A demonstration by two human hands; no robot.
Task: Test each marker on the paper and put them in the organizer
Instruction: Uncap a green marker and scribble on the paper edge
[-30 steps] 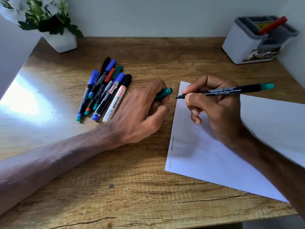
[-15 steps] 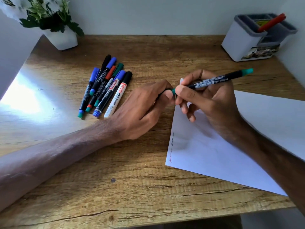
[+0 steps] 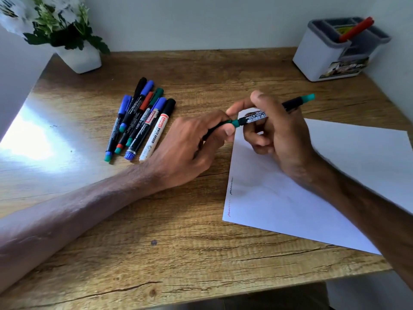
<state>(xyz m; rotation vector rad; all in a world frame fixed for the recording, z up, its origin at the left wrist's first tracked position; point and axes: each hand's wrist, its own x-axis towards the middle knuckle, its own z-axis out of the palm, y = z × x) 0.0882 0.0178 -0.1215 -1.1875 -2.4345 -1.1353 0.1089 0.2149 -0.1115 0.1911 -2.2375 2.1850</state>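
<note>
Head view: my right hand (image 3: 279,135) grips the green-ended marker (image 3: 292,103) above the paper (image 3: 335,186); my left hand (image 3: 190,148) pinches its cap (image 3: 233,123) at the tip.

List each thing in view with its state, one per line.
green marker, held by the right hand, tip inside the cap.
cap, pinched by the left hand.
loose markers, capped, lying together on the desk.
red marker, leaning in the organizer.
paper, flat, two scribbles at its edge.
</note>
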